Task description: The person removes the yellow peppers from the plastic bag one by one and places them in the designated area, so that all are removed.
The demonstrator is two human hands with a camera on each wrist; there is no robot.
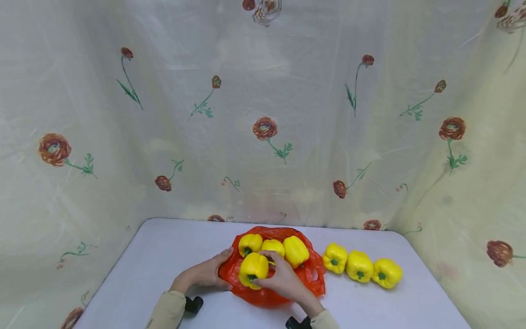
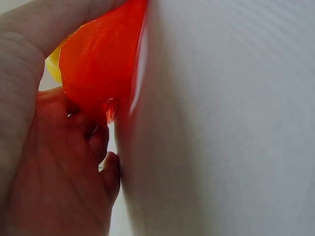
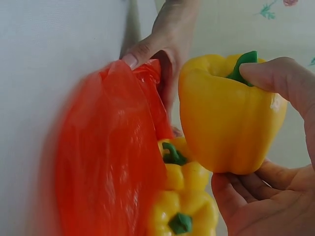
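A yellow bell pepper (image 1: 253,266) with a green stem is held in my right hand (image 1: 284,278), over the front part of an open red plastic bag (image 1: 263,299). In the right wrist view the thumb lies by the pepper's stem (image 3: 244,66) and the fingers support its opposite end. My left hand (image 1: 204,273) grips the bag's left side, thumb toward me and fingers around the far side. Inside the bag lie more yellow peppers (image 1: 296,251), three of them visible in the head view. The left wrist view shows the red plastic (image 2: 101,59) between thumb and fingers.
Three yellow bell peppers (image 1: 359,266) stand in a slanting row to the right of the bag. Everything rests on a white table (image 1: 164,246). Behind and at both sides hangs a flower-printed curtain (image 1: 304,183).
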